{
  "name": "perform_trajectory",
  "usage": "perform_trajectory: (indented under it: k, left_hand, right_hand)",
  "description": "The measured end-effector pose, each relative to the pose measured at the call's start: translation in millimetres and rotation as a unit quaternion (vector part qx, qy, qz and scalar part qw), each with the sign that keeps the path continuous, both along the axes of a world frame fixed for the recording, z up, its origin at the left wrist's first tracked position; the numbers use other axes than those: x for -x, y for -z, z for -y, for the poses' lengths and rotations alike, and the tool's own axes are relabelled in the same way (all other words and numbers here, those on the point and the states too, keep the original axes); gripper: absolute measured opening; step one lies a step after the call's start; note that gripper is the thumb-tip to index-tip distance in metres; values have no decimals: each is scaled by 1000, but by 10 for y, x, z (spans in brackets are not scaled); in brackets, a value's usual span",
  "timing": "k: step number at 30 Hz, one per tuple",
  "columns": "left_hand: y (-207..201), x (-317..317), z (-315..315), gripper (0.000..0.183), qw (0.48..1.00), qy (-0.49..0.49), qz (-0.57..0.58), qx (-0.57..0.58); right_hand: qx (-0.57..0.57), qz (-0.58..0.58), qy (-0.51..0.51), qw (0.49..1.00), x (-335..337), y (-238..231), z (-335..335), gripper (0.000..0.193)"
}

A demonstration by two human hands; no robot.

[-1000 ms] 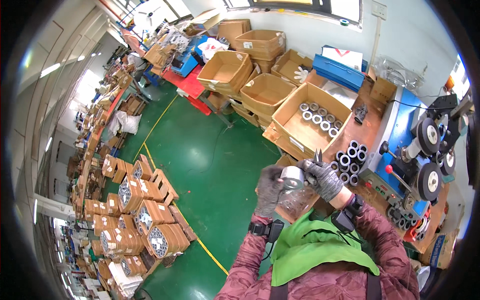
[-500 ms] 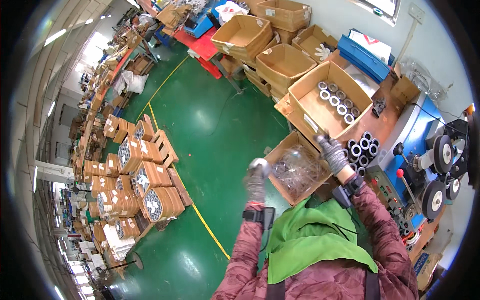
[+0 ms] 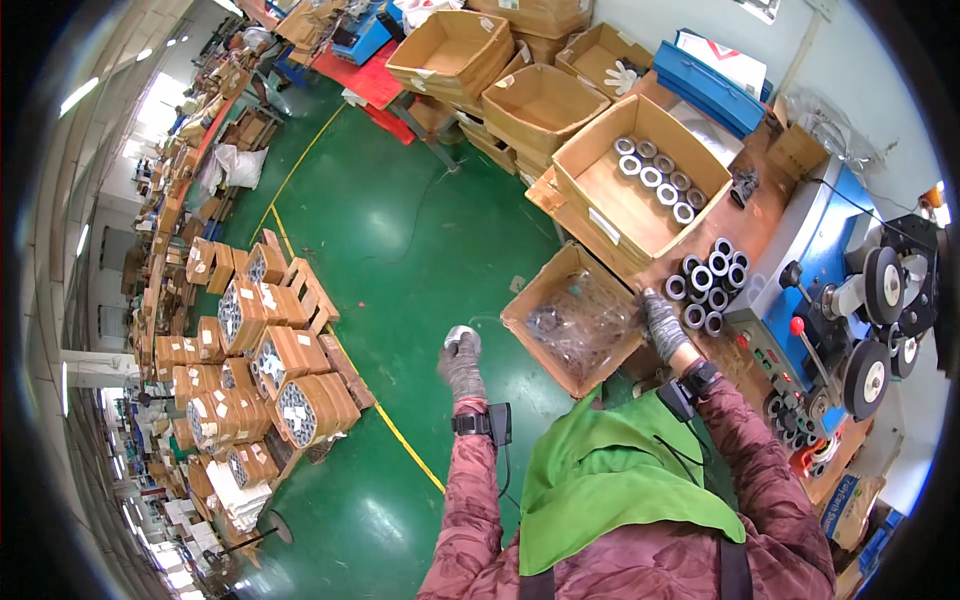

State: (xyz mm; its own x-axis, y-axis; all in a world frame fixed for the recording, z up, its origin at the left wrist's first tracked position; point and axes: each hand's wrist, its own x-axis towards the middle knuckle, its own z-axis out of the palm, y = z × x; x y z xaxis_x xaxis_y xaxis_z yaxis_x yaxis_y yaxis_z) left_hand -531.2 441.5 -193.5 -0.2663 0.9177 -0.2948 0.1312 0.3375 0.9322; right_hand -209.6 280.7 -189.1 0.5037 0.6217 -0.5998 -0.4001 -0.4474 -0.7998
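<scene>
Shifted a little leftward since half a second ago, to just left of the frame's middle, over the glossy green floor (image 3: 380, 290): a silvery, round-ended piece (image 3: 461, 336). Gripped by the left hand (image 3: 460, 374), gloved in grey knit, with fingers curled around it. Between both hands a second ago, now well apart from the right hand (image 3: 663, 325), so apparently handled one-handed at this point.

On the right side, gloved alike, just beside the right corner of an open brown cardboard box (image 3: 545, 360) holding crumpled clear plastic film (image 3: 590, 320). Fingers extended toward upper left; cannot tell whether gripping anything. Reaching almost straight up from the lower edge with the left forearm (image 3: 470, 500); slanting up and left from the lower right with the right forearm (image 3: 745, 430).

Farther out, right of centre, piled near the right hand: dark-centred grey rings (image 3: 702, 277).
</scene>
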Motion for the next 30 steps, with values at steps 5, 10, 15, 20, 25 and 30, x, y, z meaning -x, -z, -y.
perform_trajectory:
  k: [5,10,15,20,25,30]
  left_hand:
    - [93,-344,292,35,994,98,-29,46]
    - [-166,-619,634,34,967,117,192,122]
    - [-350,-654,797,34,957,143,222,125]
    - [-361,-583,818,35,959,204,157,117]
    - [-342,-650,855,33,958,230,116,125]
    - [-415,-732,878,34,947,254,126,148]
  right_hand:
    - [17,-23,-179,983,386,-348,98,38]
    - [-37,-259,-184,947,871,-156,2,36]
    - [-41,-310,-182,932,1043,-420,-141,35]
    - [-59,-320,-140,935,1039,-441,-162,29]
    - [-72,-262,-39,961,857,-320,18,28]
    - [-26,-220,47,974,306,481,740,30]
